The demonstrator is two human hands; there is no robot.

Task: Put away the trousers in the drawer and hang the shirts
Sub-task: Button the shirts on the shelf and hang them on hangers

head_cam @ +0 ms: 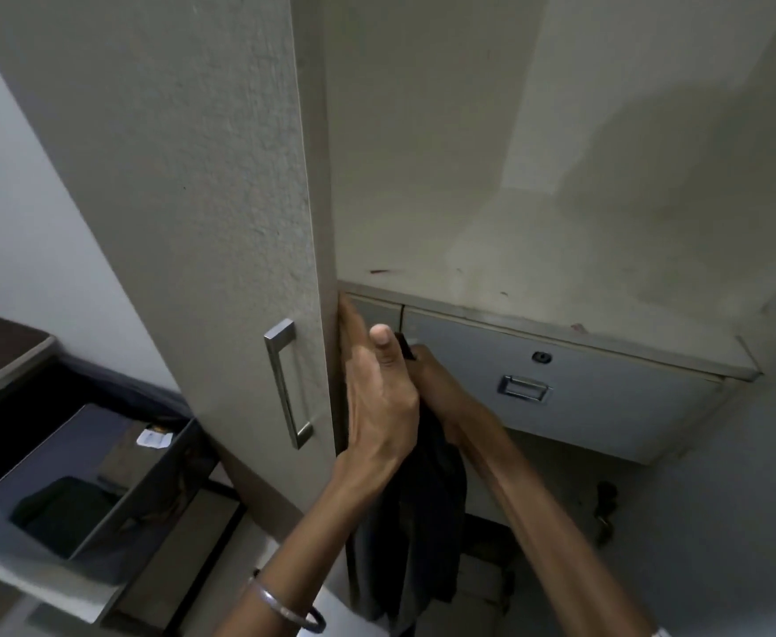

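A dark garment (422, 498) hangs in front of the open wardrobe, and I cannot tell whether it is trousers or a shirt. My right hand (429, 367) grips its top end just in front of the grey drawer (606, 406), which is closed. My left hand (376, 397), a bangle on its wrist, overlaps the right one. Its straight fingers lie along the edge of the wardrobe door (220, 223) and its thumb points up. Most of the right hand's fingers are hidden behind the left hand.
The drawer has a metal pull (524, 388) and a keyhole (541, 357), with a bare shelf (560, 250) above it. The door carries a long metal handle (287, 383). At lower left an open grey box (147, 489) holds dark items.
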